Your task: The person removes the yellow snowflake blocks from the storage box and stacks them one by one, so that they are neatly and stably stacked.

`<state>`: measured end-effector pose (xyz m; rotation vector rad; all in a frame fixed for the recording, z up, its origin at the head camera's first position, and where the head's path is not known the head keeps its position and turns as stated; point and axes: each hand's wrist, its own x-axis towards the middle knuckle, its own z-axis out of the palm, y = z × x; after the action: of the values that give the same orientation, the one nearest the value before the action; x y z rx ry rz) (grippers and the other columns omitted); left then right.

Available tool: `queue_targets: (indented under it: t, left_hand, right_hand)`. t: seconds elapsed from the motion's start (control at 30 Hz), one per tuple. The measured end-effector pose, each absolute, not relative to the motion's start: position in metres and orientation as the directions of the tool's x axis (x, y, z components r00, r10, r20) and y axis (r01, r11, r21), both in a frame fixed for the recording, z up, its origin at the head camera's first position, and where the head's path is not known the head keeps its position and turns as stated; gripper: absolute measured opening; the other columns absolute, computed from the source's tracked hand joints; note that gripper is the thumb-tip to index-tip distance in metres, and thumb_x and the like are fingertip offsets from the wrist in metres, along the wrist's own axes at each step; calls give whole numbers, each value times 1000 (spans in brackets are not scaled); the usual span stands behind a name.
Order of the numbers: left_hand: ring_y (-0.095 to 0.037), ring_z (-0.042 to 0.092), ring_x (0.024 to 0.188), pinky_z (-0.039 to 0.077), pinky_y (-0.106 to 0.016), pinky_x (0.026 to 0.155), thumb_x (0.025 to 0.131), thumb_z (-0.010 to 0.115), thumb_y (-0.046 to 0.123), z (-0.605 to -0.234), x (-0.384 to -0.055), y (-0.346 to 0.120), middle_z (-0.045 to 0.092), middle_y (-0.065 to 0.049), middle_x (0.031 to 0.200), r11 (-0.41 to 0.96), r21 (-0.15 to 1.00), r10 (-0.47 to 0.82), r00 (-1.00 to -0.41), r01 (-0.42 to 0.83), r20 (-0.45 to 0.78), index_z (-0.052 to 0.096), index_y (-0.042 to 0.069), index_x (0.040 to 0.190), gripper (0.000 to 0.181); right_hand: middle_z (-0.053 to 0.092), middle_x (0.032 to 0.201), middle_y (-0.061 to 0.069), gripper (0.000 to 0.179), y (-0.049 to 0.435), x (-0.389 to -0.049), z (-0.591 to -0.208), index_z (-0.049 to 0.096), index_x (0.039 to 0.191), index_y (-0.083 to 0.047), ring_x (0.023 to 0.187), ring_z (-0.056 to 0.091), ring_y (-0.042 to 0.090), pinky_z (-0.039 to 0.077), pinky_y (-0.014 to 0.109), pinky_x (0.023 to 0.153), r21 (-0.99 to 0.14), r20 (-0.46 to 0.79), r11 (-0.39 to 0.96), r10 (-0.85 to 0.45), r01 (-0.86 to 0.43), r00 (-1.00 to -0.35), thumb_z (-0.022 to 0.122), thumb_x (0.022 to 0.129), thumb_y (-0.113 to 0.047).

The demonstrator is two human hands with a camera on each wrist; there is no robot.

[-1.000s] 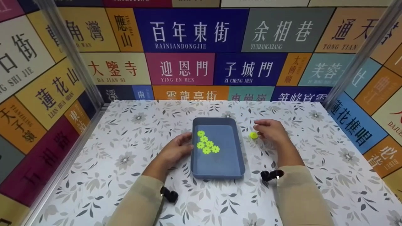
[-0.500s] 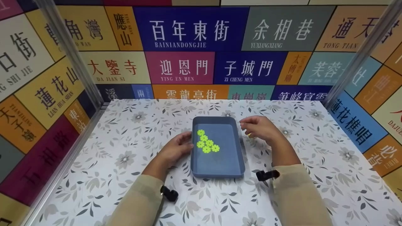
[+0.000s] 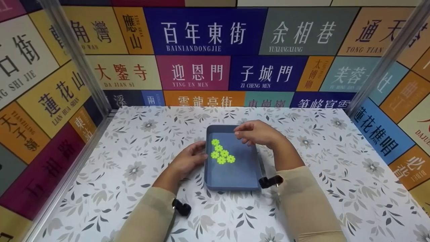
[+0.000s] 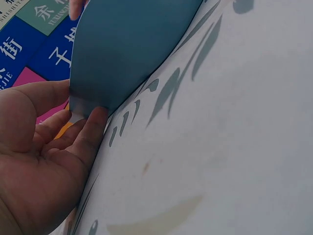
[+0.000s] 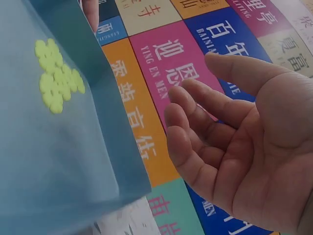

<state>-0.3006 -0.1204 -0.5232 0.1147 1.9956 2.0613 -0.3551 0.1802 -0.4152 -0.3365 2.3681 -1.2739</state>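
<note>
A blue-grey rectangular tray lies on the table with several yellow-green flower-shaped pieces in its left half. At the tray's left side, my left hand holds the wall. In the left wrist view its thumb reaches over the rim and its fingertips lie against the outer wall. My right hand hovers above the tray's far right corner. In the right wrist view its fingers are loosely curled and the thumb stands apart, with nothing visible between them.
A white tablecloth with grey leaves and flowers covers the table. Walls of coloured name panels stand behind and on both sides, with clear corner posts. A black wrist camera is worn on each sleeve.
My right hand has moved left from beside the tray to over its far right corner. The yellow-green piece seen under that hand earlier no longer shows. The left hand and tray stay put.
</note>
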Motion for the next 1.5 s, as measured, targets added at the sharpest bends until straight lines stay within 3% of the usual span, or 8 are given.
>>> queue_targets:
  t: [0.23,0.4,0.5,0.63,0.87,1.17,1.5]
  left_hand:
    - [-33,51,152,49,-43,121,99,69,4,-524,-301,-119,46,-15,168,-11,988,241,-959,-153,-146,45,6,161,67]
    - [-33,49,153,47,-44,124,98,69,3,-524,-301,-117,46,-16,168,-21,987,246,-958,-158,-148,45,6,161,68]
    - [-33,49,153,47,-44,124,97,70,4,-525,-301,-117,45,-16,169,-18,987,249,-957,-159,-150,44,6,162,69]
    - [-33,50,152,48,-43,123,97,71,6,-524,-301,-117,46,-15,169,-3,986,240,-958,-164,-159,45,7,162,69]
    - [-32,52,151,48,-43,123,97,71,5,-520,-301,-116,47,-13,168,4,984,238,-956,-177,-173,46,10,161,69]
    - [-32,47,155,48,-45,123,100,68,4,-519,-299,-117,46,-15,169,-24,985,251,-955,-172,-160,45,8,161,66]
    - [-32,52,151,50,-43,120,99,69,5,-521,-300,-120,47,-14,168,-5,984,236,-956,-179,-173,46,9,161,67]
  right_hand:
    - [77,119,11,40,162,-371,-429,74,129,-8,94,70,16,62,31,83,-813,-287,579,-493,-63,-821,74,100,-36]
    - [77,121,15,40,157,-378,-441,76,128,-8,96,71,16,63,42,94,-787,-336,614,-519,-69,-786,78,98,-34]
    - [79,116,10,38,157,-381,-446,76,127,-9,96,71,17,63,46,97,-771,-358,633,-522,-71,-774,80,96,-29]
    - [79,107,2,37,158,-386,-453,76,128,-7,95,72,15,64,40,91,-765,-376,641,-532,-70,-759,82,93,-20]
    - [79,111,4,36,158,-392,-468,77,123,-8,97,72,12,60,27,84,-761,-430,647,-552,-42,-715,83,88,-7]
    - [76,103,0,34,154,-389,-471,77,112,-11,91,69,13,56,29,79,-708,-422,696,-555,-121,-717,91,81,-6]
    - [73,98,-1,32,152,-386,-474,78,109,-15,86,63,14,54,28,74,-670,-424,719,-573,-183,-701,88,81,-2]
